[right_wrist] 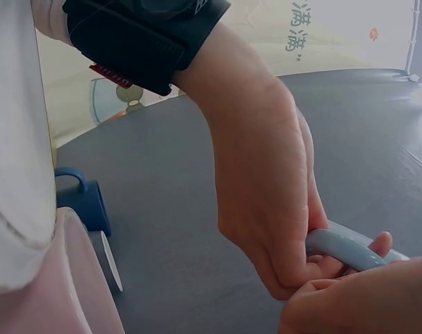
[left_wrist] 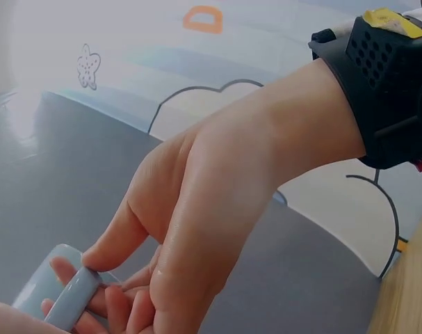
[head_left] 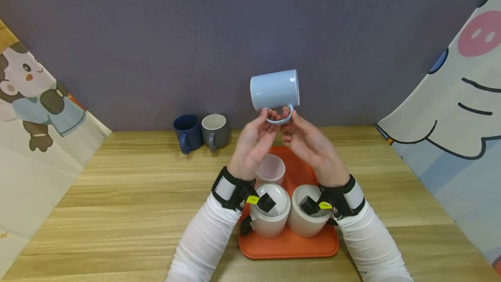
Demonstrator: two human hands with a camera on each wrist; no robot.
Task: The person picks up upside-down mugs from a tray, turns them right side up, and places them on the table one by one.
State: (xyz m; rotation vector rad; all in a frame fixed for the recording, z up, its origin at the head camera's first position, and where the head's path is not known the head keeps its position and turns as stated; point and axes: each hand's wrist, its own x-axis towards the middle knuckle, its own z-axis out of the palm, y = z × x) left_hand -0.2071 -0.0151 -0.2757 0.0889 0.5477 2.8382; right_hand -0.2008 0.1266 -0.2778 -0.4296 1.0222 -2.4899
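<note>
Nearest the wearer: a flat orange plastic tray (head_left: 289,243) on the wood-grain tabletop (head_left: 117,195). At its front edge, two white ribbed ceramic cups (head_left: 270,223) stand side by side, touching or nearly so. Behind them on the tray, a pale pink translucent tumbler (head_left: 271,169) stands upright, partly hidden by the left wrist.

Above the tray, both hands are raised and meet at the handle of a light blue glazed ceramic mug (head_left: 275,89). The mug is held in the air, tipped on its side, handle downward, clear of the tabletop and in front of the wall. Left hand (head_left: 254,142): fingers curled, pinching the handle loop from its side. Right hand (head_left: 309,142): thumb and fingers curled round the same handle from the other side. Fingertips of the two hands touch.

Further back, left of centre: a dark navy ceramic mug (head_left: 188,132) and a grey ceramic mug (head_left: 215,130), upright, just beside each other near the grey-purple wall (head_left: 156,34).
</note>
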